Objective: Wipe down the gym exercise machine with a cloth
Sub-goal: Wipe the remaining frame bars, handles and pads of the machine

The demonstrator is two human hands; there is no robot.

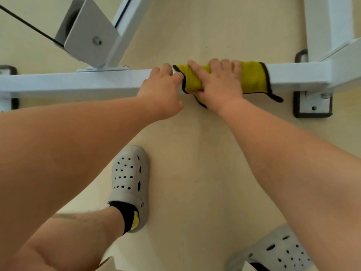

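Since the machine's white base bar (78,83) lies low over the floor (195,153) and runs straight left to right across the view, any wiping stroke must travel along that long axis; the yellow cloth (252,77) is wrapped over the bar's right-hand stretch, one corner hanging below; bare bar reaches far leftward, but only a short way rightward before the corner joint (332,75); the right hand (218,83) sits on the cloth, fingers curled over the top, thumb under, gripping it to the bar; the left hand (160,90), just beside the cloth's left edge, curls round bare bar, probably bracing.
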